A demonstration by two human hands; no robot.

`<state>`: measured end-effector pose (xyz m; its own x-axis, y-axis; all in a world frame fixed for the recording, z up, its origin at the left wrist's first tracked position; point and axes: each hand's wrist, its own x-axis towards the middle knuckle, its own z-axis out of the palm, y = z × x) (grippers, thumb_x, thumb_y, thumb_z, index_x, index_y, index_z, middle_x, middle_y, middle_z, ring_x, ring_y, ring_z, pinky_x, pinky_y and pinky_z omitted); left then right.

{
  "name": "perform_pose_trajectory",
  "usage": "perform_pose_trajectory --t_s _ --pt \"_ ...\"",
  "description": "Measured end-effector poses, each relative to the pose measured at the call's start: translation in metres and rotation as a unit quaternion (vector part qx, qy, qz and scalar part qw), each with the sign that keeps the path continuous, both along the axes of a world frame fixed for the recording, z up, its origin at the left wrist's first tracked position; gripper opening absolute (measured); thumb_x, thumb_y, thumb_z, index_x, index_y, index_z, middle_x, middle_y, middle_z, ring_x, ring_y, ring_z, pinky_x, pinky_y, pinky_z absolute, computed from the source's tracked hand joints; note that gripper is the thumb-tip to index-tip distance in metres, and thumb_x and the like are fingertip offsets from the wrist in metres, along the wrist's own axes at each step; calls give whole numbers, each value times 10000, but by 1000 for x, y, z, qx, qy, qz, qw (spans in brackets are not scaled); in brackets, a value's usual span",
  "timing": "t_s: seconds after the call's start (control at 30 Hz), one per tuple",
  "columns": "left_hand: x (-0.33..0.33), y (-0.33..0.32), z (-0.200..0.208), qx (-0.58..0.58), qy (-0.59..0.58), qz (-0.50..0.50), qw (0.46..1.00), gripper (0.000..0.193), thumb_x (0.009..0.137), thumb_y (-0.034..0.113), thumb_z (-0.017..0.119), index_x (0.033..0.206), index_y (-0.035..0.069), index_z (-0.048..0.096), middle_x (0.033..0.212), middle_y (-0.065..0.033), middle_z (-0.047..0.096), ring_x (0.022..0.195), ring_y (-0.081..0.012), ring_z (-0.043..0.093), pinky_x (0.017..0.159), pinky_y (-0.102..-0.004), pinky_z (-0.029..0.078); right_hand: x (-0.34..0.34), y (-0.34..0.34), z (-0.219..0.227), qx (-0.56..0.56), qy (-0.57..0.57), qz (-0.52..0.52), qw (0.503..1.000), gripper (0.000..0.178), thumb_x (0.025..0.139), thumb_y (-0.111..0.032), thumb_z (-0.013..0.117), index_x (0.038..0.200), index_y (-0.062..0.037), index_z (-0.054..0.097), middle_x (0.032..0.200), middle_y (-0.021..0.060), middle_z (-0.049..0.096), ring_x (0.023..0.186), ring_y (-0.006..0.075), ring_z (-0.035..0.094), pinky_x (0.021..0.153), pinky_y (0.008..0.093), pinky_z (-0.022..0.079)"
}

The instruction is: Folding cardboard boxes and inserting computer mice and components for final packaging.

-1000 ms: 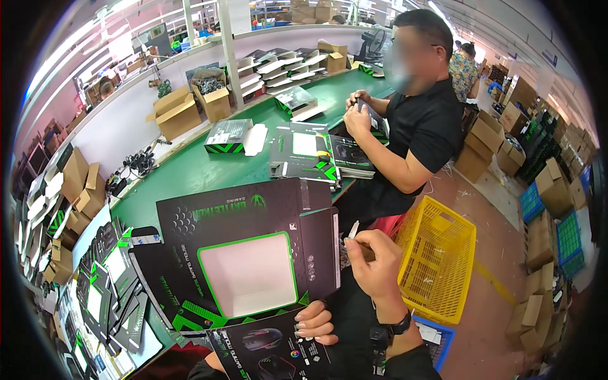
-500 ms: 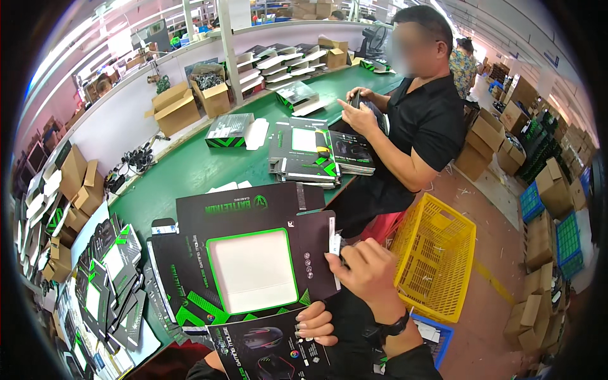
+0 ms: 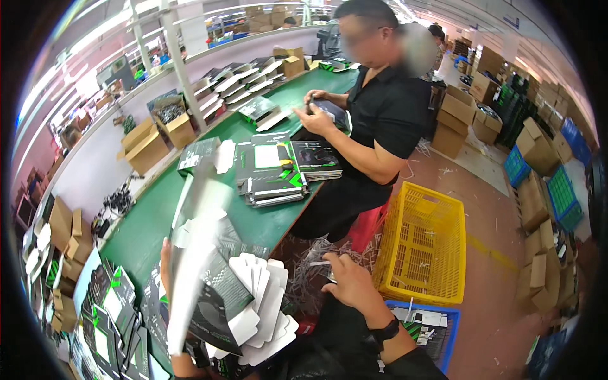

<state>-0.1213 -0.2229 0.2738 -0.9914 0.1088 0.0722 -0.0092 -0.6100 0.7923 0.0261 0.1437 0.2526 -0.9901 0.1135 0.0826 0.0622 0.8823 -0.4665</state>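
My left hand (image 3: 166, 265) grips a flat printed box sheet (image 3: 197, 259), tilted up nearly edge-on and smeared by motion; most of that hand is hidden behind it. Between thumb and forefinger my right hand (image 3: 352, 284) pinches a thin white strip (image 3: 322, 262), away from the sheet and past the table's edge. Below and beside the raised sheet lies a fanned stack of black box sheets with white flaps (image 3: 269, 310). More black and green box sheets (image 3: 114, 323) are heaped at the left of the green table (image 3: 149, 218).
A co-worker (image 3: 392, 114) across the table's corner handles a dark box. Printed sheets (image 3: 269, 171) are piled before them, a yellow-and-black tool on top. At right stand a yellow crate (image 3: 421, 244) and a blue bin (image 3: 449, 342). White strips (image 3: 310, 253) litter the floor.
The box sheet has swung up and left in my left hand. My right hand has come away from its edge with a white strip. The view has shifted right.
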Motion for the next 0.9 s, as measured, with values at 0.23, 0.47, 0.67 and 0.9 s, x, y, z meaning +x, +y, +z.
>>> perform_pose_trajectory --t_s 0.23,0.47,0.67,0.9 --pt "36 55 46 -480 143 44 865 366 972 224 628 669 22 585 599 30 534 586 -50 401 497 -294 310 5 31 50 -134 326 -170 920 268 774 -33 773 982 -55 605 901 101 607 812 245 611 713 341 488" --pt "58 135 81 -437 462 -197 747 184 855 169 725 743 48 643 633 -114 566 581 -317 557 557 -419 429 14 5 80 -118 174 153 966 482 782 -460 815 986 -56 648 987 102 628 781 325 666 698 377 539" --pt "45 161 67 -550 535 24 641 439 776 326 828 1092 66 668 955 -122 601 904 -315 562 796 -419 433 30 9 68 -117 121 71 983 469 801 -488 787 789 -54 611 724 71 617 672 301 640 576 391 499" --pt "94 182 34 -404 525 -151 734 1107 754 461 855 1483 -115 252 1408 -411 337 1326 -547 371 1125 -547 325 23 -14 101 -23 339 65 938 396 683 -287 914 656 -80 578 612 42 535 530 233 534 466 339 412"
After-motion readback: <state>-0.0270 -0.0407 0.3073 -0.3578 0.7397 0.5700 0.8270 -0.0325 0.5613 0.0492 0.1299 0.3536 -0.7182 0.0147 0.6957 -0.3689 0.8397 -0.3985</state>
